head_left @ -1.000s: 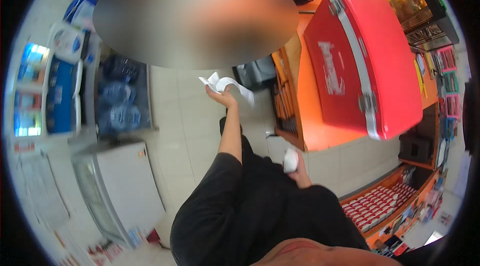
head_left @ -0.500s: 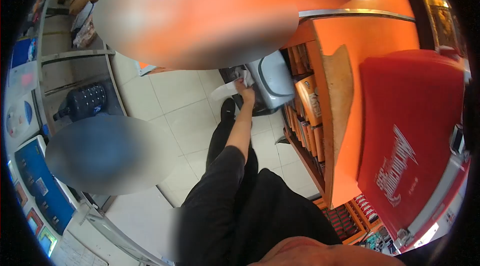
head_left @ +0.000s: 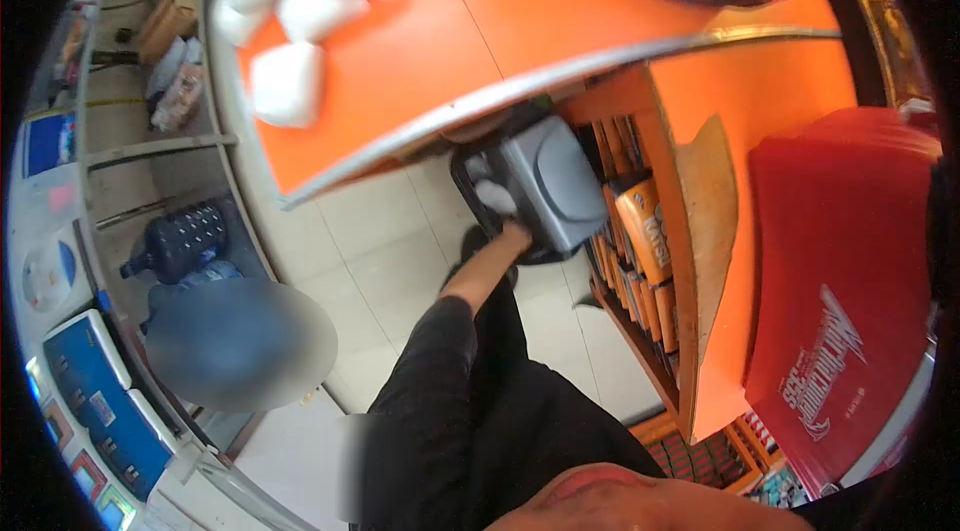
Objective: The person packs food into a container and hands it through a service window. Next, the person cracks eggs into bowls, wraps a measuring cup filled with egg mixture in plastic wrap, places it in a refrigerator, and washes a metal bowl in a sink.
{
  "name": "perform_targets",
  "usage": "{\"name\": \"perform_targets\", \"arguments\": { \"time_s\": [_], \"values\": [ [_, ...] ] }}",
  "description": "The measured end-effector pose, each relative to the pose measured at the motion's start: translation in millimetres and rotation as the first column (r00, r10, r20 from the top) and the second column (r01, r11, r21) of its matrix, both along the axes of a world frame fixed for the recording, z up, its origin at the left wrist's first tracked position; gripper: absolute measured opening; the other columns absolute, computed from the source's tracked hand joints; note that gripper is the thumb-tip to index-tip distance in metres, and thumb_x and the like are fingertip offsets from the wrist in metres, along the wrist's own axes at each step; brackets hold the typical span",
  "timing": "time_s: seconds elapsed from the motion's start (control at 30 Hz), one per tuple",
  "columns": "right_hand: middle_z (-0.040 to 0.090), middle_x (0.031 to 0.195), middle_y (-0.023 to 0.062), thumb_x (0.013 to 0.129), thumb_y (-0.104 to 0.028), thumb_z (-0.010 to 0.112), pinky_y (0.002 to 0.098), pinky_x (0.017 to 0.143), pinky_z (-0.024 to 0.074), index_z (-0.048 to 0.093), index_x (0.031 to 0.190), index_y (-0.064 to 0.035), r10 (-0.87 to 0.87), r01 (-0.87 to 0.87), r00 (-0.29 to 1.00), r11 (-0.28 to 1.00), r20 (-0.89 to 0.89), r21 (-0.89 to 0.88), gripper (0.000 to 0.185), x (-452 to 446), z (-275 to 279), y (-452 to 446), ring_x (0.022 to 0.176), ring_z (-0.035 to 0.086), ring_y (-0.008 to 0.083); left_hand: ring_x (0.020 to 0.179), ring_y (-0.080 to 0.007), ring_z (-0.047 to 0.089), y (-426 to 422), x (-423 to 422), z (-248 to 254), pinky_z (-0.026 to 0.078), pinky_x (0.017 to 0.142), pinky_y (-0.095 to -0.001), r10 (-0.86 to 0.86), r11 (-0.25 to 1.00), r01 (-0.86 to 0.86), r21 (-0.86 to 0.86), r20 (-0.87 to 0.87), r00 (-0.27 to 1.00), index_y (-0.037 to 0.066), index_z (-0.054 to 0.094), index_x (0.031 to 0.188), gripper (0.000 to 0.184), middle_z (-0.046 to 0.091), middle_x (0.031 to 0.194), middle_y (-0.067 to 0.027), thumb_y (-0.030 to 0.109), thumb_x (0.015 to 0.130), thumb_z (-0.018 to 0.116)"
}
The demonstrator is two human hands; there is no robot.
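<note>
**At the mouth of a silver-grey and black plastic bin (head_left: 565,181), a bare left hand (head_left: 515,234) reaches low**

Inside the bin's dark mouth lies crumpled white paper (head_left: 494,196), just beyond the hand and slightly to its left, apparently apart from the fingers. Those are blurred and partly hidden at the bin's near side, so I cannot tell whether they grasp anything or have released it; the right hand is out of view.

The step in hand looks like a reach into the bin; the next move seems to call for keeping the knuckles clear of the grey lid's edge.

Right of the bin, a wooden rack holds orange printed packs (head_left: 645,226); farther right stands a red box with white lettering (head_left: 840,261). Beyond and left of the bin, an orange tabletop with metal edging (head_left: 410,31) carries rounded white bundles (head_left: 288,86). Well left of the bin is a dark-blue plastic water jug (head_left: 180,243).
</note>
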State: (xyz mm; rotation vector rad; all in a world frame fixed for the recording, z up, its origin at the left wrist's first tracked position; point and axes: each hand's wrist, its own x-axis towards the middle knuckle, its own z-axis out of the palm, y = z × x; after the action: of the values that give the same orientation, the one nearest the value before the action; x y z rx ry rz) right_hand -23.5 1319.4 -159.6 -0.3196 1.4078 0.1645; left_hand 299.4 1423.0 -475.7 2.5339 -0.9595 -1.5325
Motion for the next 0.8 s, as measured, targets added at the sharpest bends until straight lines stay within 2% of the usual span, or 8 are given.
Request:
{"name": "perform_targets", "arguments": {
  "time_s": [0.07,0.2,0.37,0.4,0.47,0.6,0.73,0.8],
  "values": [
    [0.064,0.091,0.0066,0.089,-0.052,0.051,0.0392,0.071,0.0527,0.059,0.110,-0.0090,0.045,-0.048,0.997,0.998,0.057,0.043,0.048,25,9,12,0.080,0.063,0.0231,0.095,-0.0293,0.065,23,-1,-1,0.052,0.076,-0.0446,-0.299,0.896,0.277,-0.347,-0.011,0.954,0.010,0.071,0.095,0.024,0.068,0.104,-0.0092,0.022,0.082,0.054],
    [0.065,0.093,0.0069,0.089,-0.051,0.052,0.0391,0.073,0.0528,0.059,0.110,-0.0089,0.177,-0.209,0.965,0.965,0.192,0.161,0.048,88,48,48,0.083,0.063,0.0232,0.095,-0.0338,0.062,92,-11,152,0.048,0.082,-0.0429,0.346,0.566,-0.360,-0.742,-0.182,0.920,0.006,0.060,0.110,0.028,0.065,0.101,-0.0173,0.015,0.087,0.048],
    [0.065,0.096,0.0072,0.089,-0.050,0.053,0.0390,0.076,0.0530,0.059,0.110,-0.0089,0.343,-0.452,0.829,0.877,0.442,0.166,0.047,231,130,122,0.086,0.063,0.0233,0.085,-0.0230,0.064,240,-57,264,0.049,0.077,-0.0350,0.714,0.168,-0.857,-0.487,-0.540,0.446,0.005,0.059,0.112,0.026,0.066,0.092,-0.0119,0.014,0.092,0.044],
    [0.065,0.096,0.0072,0.089,-0.050,0.053,0.0390,0.076,0.0530,0.059,0.110,-0.0088,0.361,-0.444,0.792,0.894,0.492,0.058,0.046,263,138,140,0.087,0.063,0.0233,0.083,-0.0219,0.066,278,-70,272,0.051,0.075,-0.0359,0.827,0.330,-0.796,-0.507,-0.252,0.503,0.004,0.061,0.109,0.026,0.067,0.090,-0.0116,0.015,0.091,0.046],
    [0.060,0.109,0.0121,0.089,-0.033,0.061,0.0374,0.084,0.0503,0.049,0.122,-0.0030,0.516,-0.302,0.628,0.851,0.582,-0.429,0.046,347,132,164,0.098,0.061,0.0257,0.081,-0.0204,0.066,370,-109,237,0.051,0.075,-0.0348,0.828,0.369,-0.860,-0.353,-0.295,0.477,0.005,0.063,0.108,0.028,0.068,0.091,-0.0104,0.020,0.092,0.046],
    [0.062,0.096,0.0155,0.084,-0.042,0.065,0.0371,0.079,0.0475,0.057,0.108,0.0002,0.616,-0.239,0.785,0.219,-0.055,-0.946,0.049,504,159,216,0.092,0.059,0.0248,0.077,-0.0202,0.066,516,-59,240,0.052,0.066,-0.0356,0.770,-0.042,-0.986,-0.162,-0.634,0.071,0.009,0.064,0.108,0.027,0.068,0.090,-0.0049,0.023,0.093,0.046],
    [0.061,0.105,0.0197,0.086,-0.051,0.054,0.0428,0.086,0.0463,0.060,0.109,-0.0080,0.471,-0.634,0.622,-0.166,-0.626,-0.755,0.049,569,96,235,0.100,0.058,0.0347,0.071,-0.0164,0.064,677,83,318,0.044,0.050,-0.0261,0.918,0.060,-0.997,0.044,-0.394,0.038,0.006,0.060,0.110,0.026,0.066,0.093,-0.0078,0.017,0.093,0.044],
    [0.058,0.112,0.0211,0.086,-0.048,0.050,0.0455,0.092,0.0431,0.062,0.109,-0.0123,0.169,-0.676,0.667,-0.273,-0.726,-0.684,0.044,563,106,263,0.107,0.054,0.0360,0.070,-0.0165,0.064,734,141,336,0.044,0.051,-0.0247,0.927,-0.190,-0.966,-0.176,-0.357,-0.118,0.005,0.059,0.109,0.025,0.064,0.097,-0.0087,0.015,0.092,0.043]
  ]
}}
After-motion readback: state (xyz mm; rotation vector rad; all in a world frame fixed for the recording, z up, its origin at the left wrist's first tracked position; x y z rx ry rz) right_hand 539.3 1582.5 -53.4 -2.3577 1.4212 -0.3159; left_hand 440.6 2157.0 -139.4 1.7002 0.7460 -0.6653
